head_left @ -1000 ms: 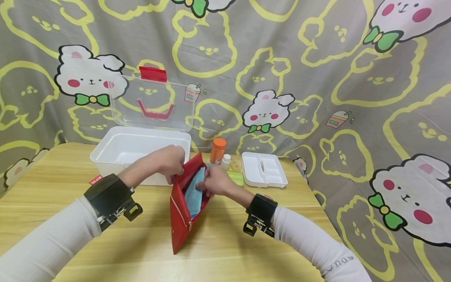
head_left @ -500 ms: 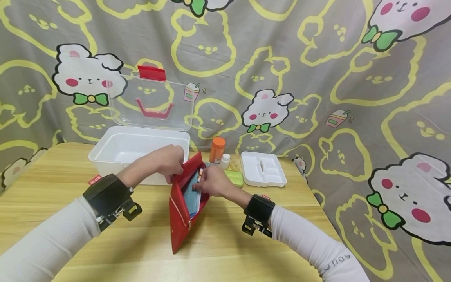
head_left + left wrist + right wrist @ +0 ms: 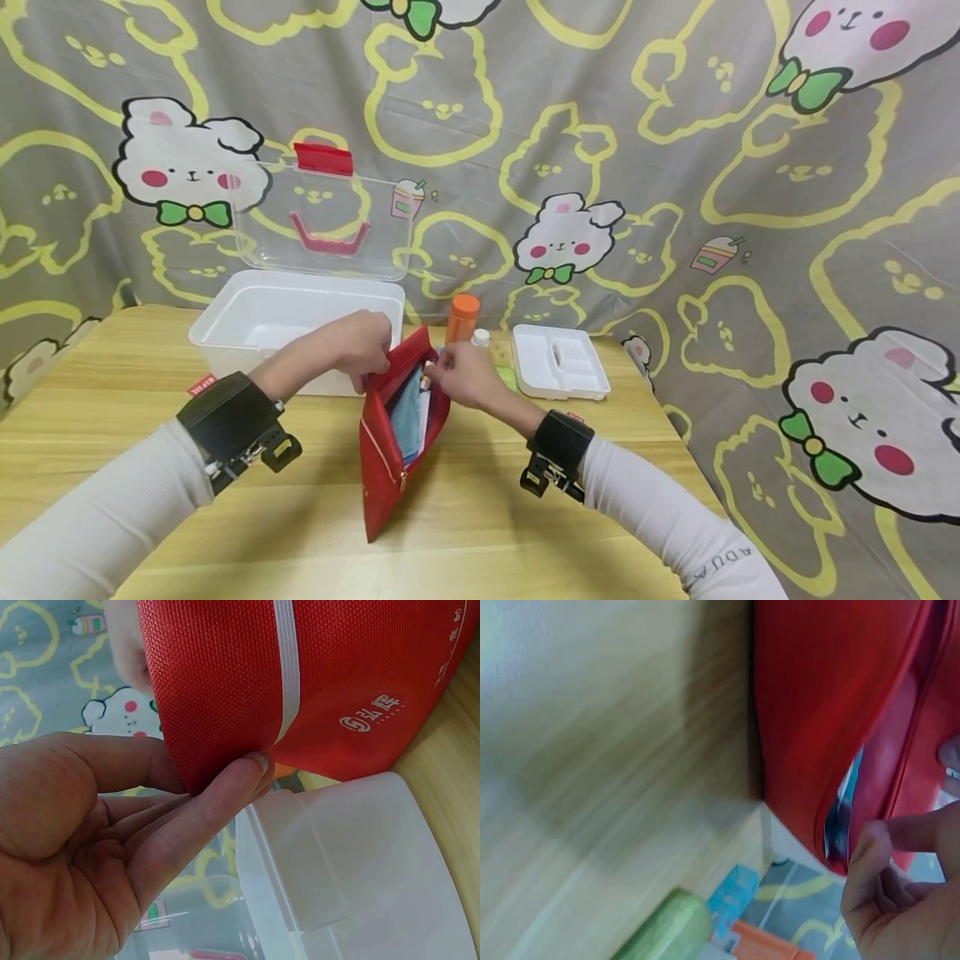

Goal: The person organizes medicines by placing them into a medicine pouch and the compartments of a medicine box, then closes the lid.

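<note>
A red zip pouch [image 3: 384,467] stands tilted on the table with its mouth open. Its top edge is pinched between the thumb and fingers of my left hand [image 3: 112,832], as the left wrist view shows. My right hand [image 3: 472,375] is at the far end of the mouth; in the right wrist view its thumb and index finger pinch the pouch's zipper edge [image 3: 900,776]. Inside lie a light blue packet [image 3: 407,412], something white beside it, and small orange-and-white items [image 3: 427,375], too small to name. The zip pull [image 3: 403,479] hangs at the near end.
Behind my left arm stands a white box [image 3: 300,287], its clear lid [image 3: 322,208] raised. An orange-capped bottle [image 3: 464,315], a small white-capped bottle [image 3: 481,337] and a green item [image 3: 508,377] stand behind my right hand. A white divided tray [image 3: 561,360] lies at right.
My right hand has come out of the pouch's inside and moved up to its far edge. The orange-and-white items now show inside. My left hand keeps its place on the pouch.
</note>
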### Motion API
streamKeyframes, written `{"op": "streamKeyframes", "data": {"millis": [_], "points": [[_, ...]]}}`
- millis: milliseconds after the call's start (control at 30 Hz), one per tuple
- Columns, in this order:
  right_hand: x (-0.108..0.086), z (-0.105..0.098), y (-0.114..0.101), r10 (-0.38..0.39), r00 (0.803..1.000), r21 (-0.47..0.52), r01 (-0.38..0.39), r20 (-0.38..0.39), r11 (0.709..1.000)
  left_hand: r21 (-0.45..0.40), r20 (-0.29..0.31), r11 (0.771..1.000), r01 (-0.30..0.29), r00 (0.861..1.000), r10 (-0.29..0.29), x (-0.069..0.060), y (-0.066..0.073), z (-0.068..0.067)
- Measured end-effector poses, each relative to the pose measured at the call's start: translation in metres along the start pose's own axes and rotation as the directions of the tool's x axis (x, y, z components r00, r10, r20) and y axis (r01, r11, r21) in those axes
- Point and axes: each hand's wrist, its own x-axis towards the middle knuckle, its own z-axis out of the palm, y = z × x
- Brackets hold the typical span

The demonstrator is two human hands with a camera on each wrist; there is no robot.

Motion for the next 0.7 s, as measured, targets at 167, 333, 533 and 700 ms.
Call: {"op": "streamKeyframes", "data": {"millis": [167,333,533,700], "points": [[0.007,-0.008,0.016,0.020,0.997,-0.075,-0.026,-0.077,0.997,0.000,0.000,1.000,0.000,1.000,0.000,0.000,0.001,0.000],[0.009,-0.008,0.040,0.039,0.996,-0.198,-0.054,-0.083,0.979,-0.003,0.002,1.000,0.000,1.000,0.000,0.000,0.000,0.000],[0.006,-0.002,0.066,0.025,0.995,-0.296,-0.052,-0.096,0.954,-0.002,0.006,1.000,0.016,1.000,-0.016,0.000,0.001,0.000],[0.005,0.002,0.078,0.028,0.994,-0.334,-0.061,-0.101,0.941,-0.003,0.012,1.000,0.017,1.000,-0.017,0.000,0.000,-0.001]]}}
